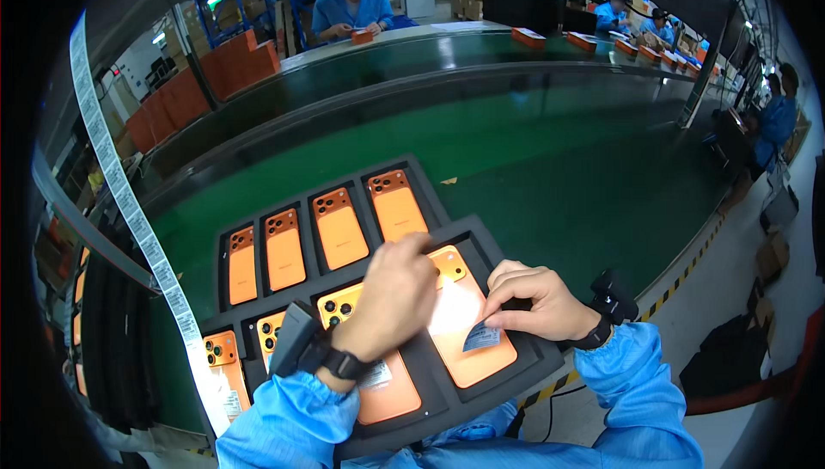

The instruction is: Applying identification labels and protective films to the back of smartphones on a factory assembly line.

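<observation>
The right hand [543,301] pinches the upper edge of a label [484,338], partly lifted on the lower back of the orange phone [464,373] at the right end of the near tray [534,357]; the left hand [397,295] blurs over that phone's upper left edge, its fingers impossible to read; at least two other near phones [387,404] bear labels, so this row seems nearly done; the four far phones [341,241] show none and appear left

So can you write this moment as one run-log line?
right hand: pinching label on orange phone | left hand: over dark tray, blurred, contact unclear | other phones: lying in rows
</observation>
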A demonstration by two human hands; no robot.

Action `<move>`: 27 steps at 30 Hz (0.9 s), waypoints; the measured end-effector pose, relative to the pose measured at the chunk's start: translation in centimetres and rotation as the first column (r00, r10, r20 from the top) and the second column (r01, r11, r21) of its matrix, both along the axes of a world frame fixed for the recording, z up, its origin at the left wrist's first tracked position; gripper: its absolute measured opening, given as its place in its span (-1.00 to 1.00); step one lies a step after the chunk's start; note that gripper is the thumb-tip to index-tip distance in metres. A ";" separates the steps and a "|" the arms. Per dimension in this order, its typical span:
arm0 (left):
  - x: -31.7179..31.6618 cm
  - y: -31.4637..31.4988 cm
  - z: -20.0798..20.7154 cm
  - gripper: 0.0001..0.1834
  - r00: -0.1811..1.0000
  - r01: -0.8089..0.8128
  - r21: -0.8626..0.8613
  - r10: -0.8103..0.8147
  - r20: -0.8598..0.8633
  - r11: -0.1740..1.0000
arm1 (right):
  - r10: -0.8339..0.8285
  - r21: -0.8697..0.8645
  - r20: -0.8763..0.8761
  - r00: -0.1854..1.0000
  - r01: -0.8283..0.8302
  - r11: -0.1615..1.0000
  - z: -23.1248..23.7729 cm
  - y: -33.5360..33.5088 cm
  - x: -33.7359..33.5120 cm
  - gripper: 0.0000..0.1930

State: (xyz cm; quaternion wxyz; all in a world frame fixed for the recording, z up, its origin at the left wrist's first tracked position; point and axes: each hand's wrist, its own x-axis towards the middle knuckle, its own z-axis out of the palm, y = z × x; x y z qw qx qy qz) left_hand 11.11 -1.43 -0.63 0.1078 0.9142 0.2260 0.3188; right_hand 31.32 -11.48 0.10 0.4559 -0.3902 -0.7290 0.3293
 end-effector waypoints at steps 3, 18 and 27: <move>-0.8 1.6 -0.4 -0.94 0.965 -0.071 -0.294 0.140 0.221 0.953 | -0.003 0.066 0.258 0.966 -0.014 0.998 0.1 1.0 -0.2 -0.91; -0.9 1.8 -0.6 -0.89 0.939 -0.097 -0.538 0.256 0.229 0.838 | -0.010 0.094 0.485 0.875 -0.041 0.995 0.0 1.6 -0.7 -0.86; -1.0 1.8 -0.7 -0.89 0.941 -0.093 -0.548 0.252 0.224 0.832 | 0.007 0.086 0.479 0.878 -0.054 0.995 0.0 1.7 -0.6 -0.85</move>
